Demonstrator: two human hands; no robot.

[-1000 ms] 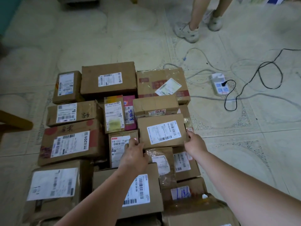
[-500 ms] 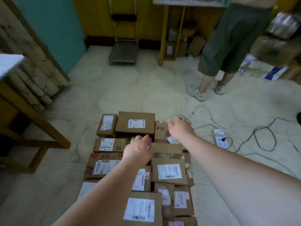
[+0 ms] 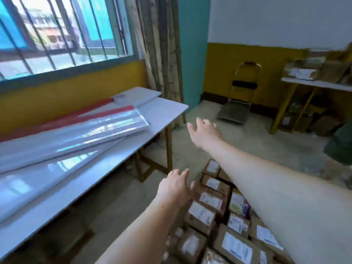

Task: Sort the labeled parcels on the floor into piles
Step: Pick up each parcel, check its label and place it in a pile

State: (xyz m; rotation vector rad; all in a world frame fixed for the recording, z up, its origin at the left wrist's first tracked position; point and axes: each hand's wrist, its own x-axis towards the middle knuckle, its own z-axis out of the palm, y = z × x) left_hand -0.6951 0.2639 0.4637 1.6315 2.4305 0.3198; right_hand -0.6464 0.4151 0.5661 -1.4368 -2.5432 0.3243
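Brown cardboard parcels w/ white printed labels (image 3: pixel 202 216): packed edge to edge on the pale tiled floor (image 3: pixel 257 141), near-right of scene, rows running from near edge back toward centre. Labels face up; text too blurred to read. One pkg among them has a yellow-green and pink face (image 3: pixel 239 204).

Left hand (image 3: pixel 176 186): raised over the left edge of the parcel block, fingers spread and loosely extended, holding nothing, no contact w/ any box.

Right hand (image 3: pixel 204 133): stretched farther out, above bare floor beyond the parcels, fingers splayed w/ slight curl, nothing in grasp. Forearm crosses over the right part of the block.

Long white-topped table on wooden legs (image 3: pixel 165 113): left of parcels. On it: clear plastic-wrapped long flat packs w/ red strips (image 3: pixel 80 130).

Barred window w/ green frame (image 3: pixel 57 35): far left, above yellow lower wall.

Folding metal hand trolley (image 3: pixel 236 109): far centre, on floor against yellow wall, handle upright.

Yellow-framed shelf unit w/ white board (image 3: pixel 312 85): far right, brown pkgs on and under it, blurred.

Dark green fabric (image 3: pixel 341 147): right edge, cannot tell what it is.
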